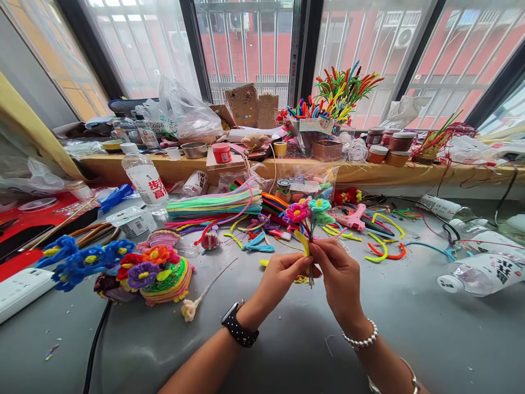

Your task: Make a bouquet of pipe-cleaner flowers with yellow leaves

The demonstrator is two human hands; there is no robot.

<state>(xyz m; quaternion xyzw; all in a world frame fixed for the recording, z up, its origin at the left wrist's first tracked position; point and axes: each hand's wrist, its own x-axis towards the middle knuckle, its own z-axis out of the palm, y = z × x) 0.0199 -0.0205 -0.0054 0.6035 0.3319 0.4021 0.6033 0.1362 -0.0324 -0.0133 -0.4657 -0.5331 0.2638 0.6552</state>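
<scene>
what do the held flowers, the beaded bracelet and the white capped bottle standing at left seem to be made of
Held flowers: probably matte pipe cleaner, from the fuzzy pile.
Beaded bracelet: shiny silvery beads, metal or metal-coated.
Bottle: likely clear glossy plastic, given the see-through body; glass can't be ruled out.

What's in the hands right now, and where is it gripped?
A small bunch of pipe-cleaner flowers, held by its stems just below the blooms, between the fingers of the left hand and right hand.
</scene>
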